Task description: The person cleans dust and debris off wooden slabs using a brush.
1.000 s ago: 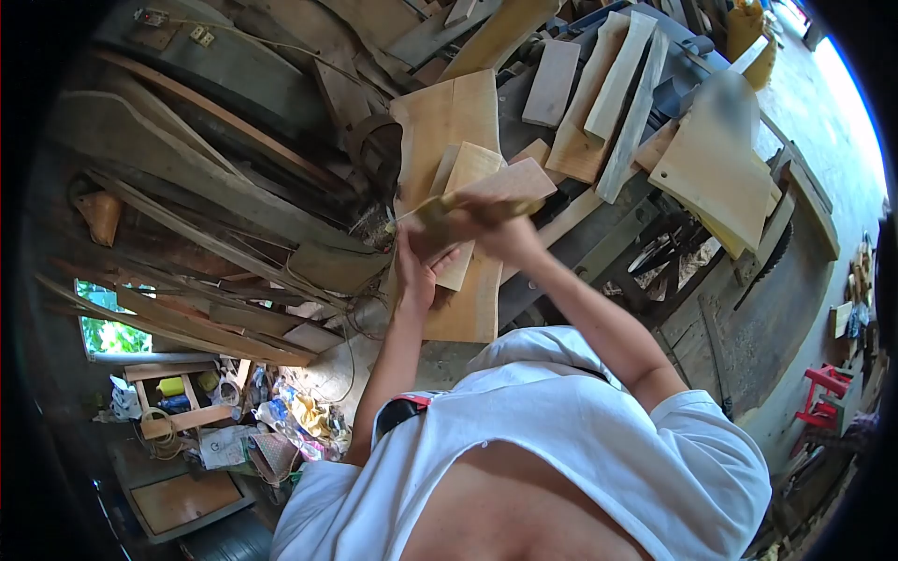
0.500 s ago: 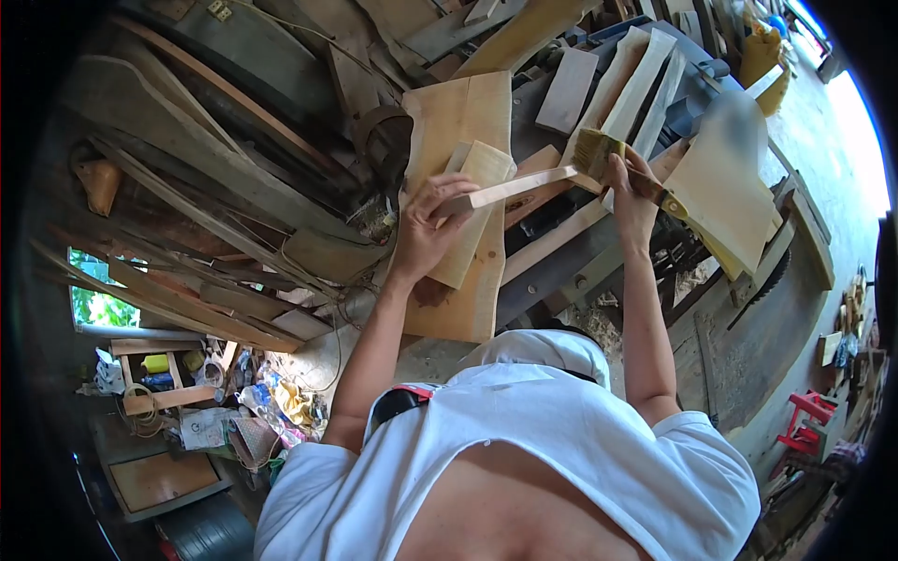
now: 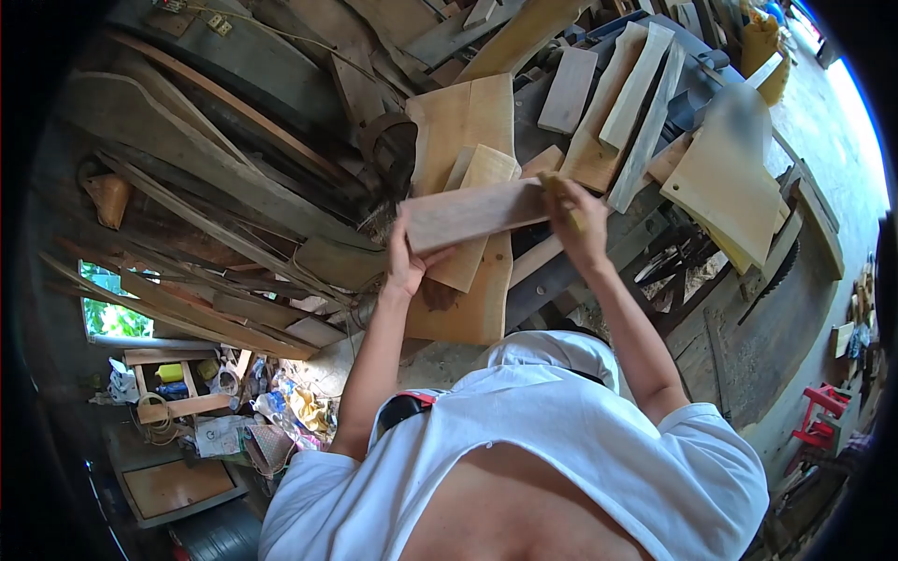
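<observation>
My left hand [image 3: 412, 260] grips the left end of a short wooden board [image 3: 472, 215], its broad greyish-brown face turned up toward me. At the board's right end my right hand [image 3: 582, 224] is closed round a paintbrush [image 3: 554, 192], slightly blurred, with the bristles right at the wood. Below the held board, a smaller pale plank [image 3: 488, 170] lies across a wide light-wood board [image 3: 458, 112]. A dark patch [image 3: 441, 296] shows near the lower end of that plank.
Several cut planks [image 3: 568, 89] lie at the upper right, beside a stack of pale boards [image 3: 725, 192]. A curved saw blade [image 3: 774, 280] is near them. Long timbers [image 3: 187, 187] fill the left. A red stool [image 3: 821, 411] stands at the far right.
The held board has turned from edge-on to show its broad face. My right hand has moved left and down, bringing the paintbrush to the board's right end.
</observation>
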Motion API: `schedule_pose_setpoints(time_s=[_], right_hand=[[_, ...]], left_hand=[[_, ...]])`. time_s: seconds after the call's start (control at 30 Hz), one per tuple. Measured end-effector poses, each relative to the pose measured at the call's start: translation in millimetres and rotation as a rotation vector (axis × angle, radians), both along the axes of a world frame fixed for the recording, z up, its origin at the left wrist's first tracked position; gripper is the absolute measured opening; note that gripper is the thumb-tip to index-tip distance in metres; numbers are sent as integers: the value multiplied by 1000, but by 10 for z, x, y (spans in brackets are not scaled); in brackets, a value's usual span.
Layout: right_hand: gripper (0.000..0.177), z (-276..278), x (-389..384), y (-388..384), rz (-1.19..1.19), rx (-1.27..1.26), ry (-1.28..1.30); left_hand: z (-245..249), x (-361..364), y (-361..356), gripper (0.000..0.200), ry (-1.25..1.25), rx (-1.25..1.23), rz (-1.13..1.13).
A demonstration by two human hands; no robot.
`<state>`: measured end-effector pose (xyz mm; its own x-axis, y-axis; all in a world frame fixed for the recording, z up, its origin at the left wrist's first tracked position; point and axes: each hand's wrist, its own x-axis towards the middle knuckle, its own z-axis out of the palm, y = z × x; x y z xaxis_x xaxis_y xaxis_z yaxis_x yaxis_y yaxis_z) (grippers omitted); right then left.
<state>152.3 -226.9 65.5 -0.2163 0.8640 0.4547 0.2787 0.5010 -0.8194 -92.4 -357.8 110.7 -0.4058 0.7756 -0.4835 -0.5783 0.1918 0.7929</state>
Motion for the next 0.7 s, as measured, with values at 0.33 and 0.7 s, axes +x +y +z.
schedule_pose_setpoints(time_s=[0.33,0.7], right_hand=[[32,180,-530,-268,357,-435,276],[42,307,-408,-471,365,-17,-101]], left_hand=[[-76,105,-63,53,-72,170,-55],[-144,152,92,70,-71,86,-100]])
